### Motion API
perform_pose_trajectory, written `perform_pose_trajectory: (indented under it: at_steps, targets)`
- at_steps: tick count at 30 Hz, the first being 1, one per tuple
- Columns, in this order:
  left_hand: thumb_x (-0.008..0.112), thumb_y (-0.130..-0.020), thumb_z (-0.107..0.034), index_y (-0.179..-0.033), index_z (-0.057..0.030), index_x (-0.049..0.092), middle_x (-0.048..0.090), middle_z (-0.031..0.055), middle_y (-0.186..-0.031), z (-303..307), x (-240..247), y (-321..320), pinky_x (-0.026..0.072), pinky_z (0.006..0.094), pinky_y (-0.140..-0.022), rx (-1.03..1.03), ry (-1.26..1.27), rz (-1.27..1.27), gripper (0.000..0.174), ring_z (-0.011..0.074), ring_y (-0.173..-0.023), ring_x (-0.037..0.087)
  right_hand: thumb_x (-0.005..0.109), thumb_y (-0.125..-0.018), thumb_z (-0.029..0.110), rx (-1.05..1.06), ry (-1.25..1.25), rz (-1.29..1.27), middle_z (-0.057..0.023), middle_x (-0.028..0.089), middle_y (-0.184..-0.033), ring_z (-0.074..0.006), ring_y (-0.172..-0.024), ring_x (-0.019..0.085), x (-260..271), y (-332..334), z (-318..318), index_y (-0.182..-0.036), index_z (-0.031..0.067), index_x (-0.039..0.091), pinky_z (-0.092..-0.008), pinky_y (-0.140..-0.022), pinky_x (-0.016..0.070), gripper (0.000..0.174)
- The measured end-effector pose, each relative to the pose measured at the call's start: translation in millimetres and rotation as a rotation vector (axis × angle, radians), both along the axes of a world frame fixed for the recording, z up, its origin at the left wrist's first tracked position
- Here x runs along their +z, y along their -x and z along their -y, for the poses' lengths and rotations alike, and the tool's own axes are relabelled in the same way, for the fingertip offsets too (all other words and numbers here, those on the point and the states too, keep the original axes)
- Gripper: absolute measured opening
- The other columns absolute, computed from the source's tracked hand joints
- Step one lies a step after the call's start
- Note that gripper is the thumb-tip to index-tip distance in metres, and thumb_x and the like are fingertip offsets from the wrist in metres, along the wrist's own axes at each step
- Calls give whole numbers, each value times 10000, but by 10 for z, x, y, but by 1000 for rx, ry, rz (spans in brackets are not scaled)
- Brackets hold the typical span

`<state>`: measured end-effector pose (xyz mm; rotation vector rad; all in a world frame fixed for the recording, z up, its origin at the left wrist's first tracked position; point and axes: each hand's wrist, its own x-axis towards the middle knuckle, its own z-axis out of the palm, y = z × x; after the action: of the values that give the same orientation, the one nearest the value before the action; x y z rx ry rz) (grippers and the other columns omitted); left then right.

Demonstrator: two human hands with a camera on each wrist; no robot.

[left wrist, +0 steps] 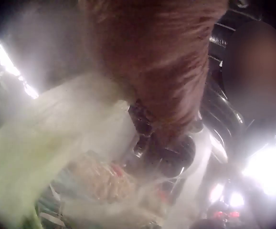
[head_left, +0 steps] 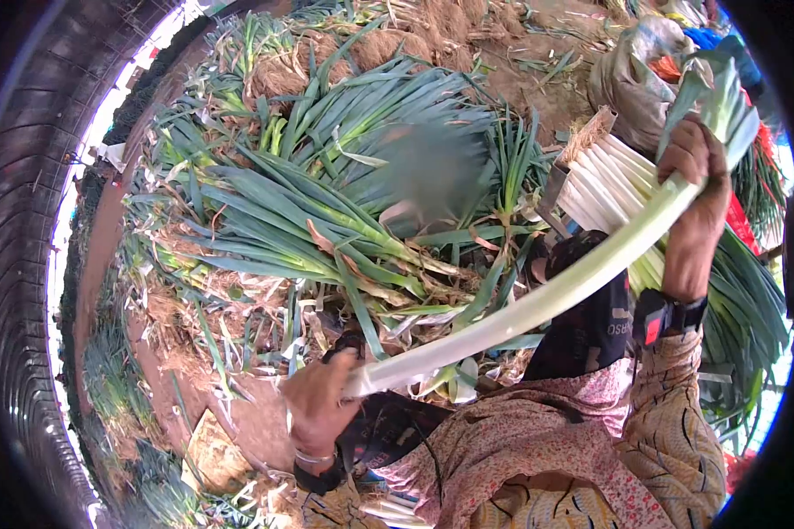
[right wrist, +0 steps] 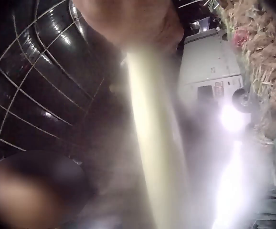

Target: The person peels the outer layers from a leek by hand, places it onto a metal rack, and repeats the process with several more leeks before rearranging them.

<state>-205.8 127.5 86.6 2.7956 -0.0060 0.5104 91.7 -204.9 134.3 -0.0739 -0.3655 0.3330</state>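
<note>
A long leek (head_left: 538, 304) stretches diagonally across my lap, its pale stem bowed slightly. My right hand (head_left: 699, 163) grips it below the green leaves at the upper right. At the white lower end, my left hand (head_left: 318, 397) holds the stem with curled fingers; something dark shows at those fingers. The left wrist view shows the pale stem (left wrist: 47, 138) close up beside the left hand (left wrist: 152, 57), with a whitish strip (left wrist: 195, 171) hanging below. In the right wrist view the stem (right wrist: 152, 133) runs down from the right hand (right wrist: 133, 24).
Untrimmed leeks (head_left: 318, 220) lie heaped on the ground ahead, among scraps and leaves. A bundle of trimmed white leeks (head_left: 600, 181) lies beside my right arm. Behind it stands a bulging sack (head_left: 640, 75). A flat tan piece (head_left: 213, 454) lies at lower left.
</note>
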Motion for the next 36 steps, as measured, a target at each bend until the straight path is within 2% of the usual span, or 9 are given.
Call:
perform_pose_trajectory:
  at_steps: [4,8,16,19,24,27,30,32,36]
  targets:
    - [777,-612,-79,-1153,-78,561,657,139,-978,-171,-206,59,524,358,-680,315,218,-63,583,259,-843,664,389,-914,8,-76,35,98,-16,326,-678,-89,-540,319,310,538,-1,-961,-69,422,-239,-461,332,96]
    - [685,-791,-127,-1166,-139,561,657,151,-865,-485,-537,-272,507,323,-587,279,349,19,395,212,-743,667,338,-955,89,-215,142,362,8,335,-627,-83,-448,311,445,936,102,-873,40,363,-258,-428,360,99]
    - [594,-864,-137,-1124,-114,570,654,105,-868,-509,-589,-1409,468,307,-610,64,536,2,262,173,-701,617,524,-789,-20,-531,295,524,-7,375,-624,-89,-479,388,581,1381,232,-839,59,368,-230,-431,385,181]
    - [568,-874,-112,-1101,-81,585,474,-24,-643,-469,-814,-1769,378,240,-541,-6,562,17,230,46,-594,424,637,-637,-24,-677,495,601,17,409,-609,-103,-499,441,606,1460,272,-871,80,371,-253,-416,427,370]
    - [578,-869,-130,-1097,-91,595,503,-2,-669,-468,-904,-2172,382,240,-532,-96,531,17,232,45,-590,431,543,-842,-20,-744,303,562,-5,380,-601,-96,-441,380,669,1545,-75,-858,75,374,-213,-359,369,195]
    - [588,-844,-99,-1089,-77,608,654,101,-876,-712,-1234,-2360,439,309,-579,-98,314,128,247,176,-605,539,521,-856,-1,-782,276,536,-1,366,-616,-96,-476,360,659,1571,95,-839,65,386,-224,-407,349,152]
    - [630,-769,-114,-1104,-54,615,654,160,-1016,-1326,-1221,-1493,498,369,-762,280,576,-82,340,305,-884,639,499,-871,18,-884,292,491,2,352,-632,-97,-510,339,719,1540,669,-819,55,398,-236,-455,330,120]
    - [717,-702,-182,-1014,0,639,662,187,-942,-1746,-1522,-1274,490,377,-714,627,273,-193,369,298,-849,650,485,-880,31,-926,306,391,4,343,-642,-98,-533,325,729,1435,1119,-805,49,407,-243,-487,317,110]
    - [789,-656,-237,-1044,52,594,664,179,-888,-893,-961,-1655,504,382,-699,333,425,-310,522,290,-805,652,426,-891,-27,-838,82,413,-4,308,-669,-100,-550,294,644,1057,1141,-810,30,382,-246,-521,299,108]
